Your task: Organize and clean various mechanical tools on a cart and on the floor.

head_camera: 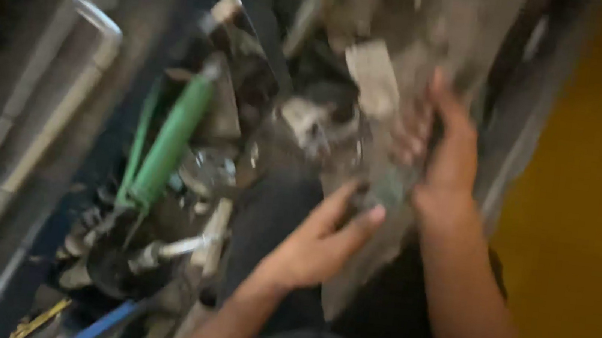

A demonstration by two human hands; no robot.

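Among blurred metal parts (320, 130), both hands (323, 243) (446, 159), green-handled tool (168, 142) nearby.

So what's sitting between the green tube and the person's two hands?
In the head view, between the green tube and the hands, left hand and right hand, lies a cluttered heap of blurred grey metal parts and a dark gap; details are too smeared to tell.
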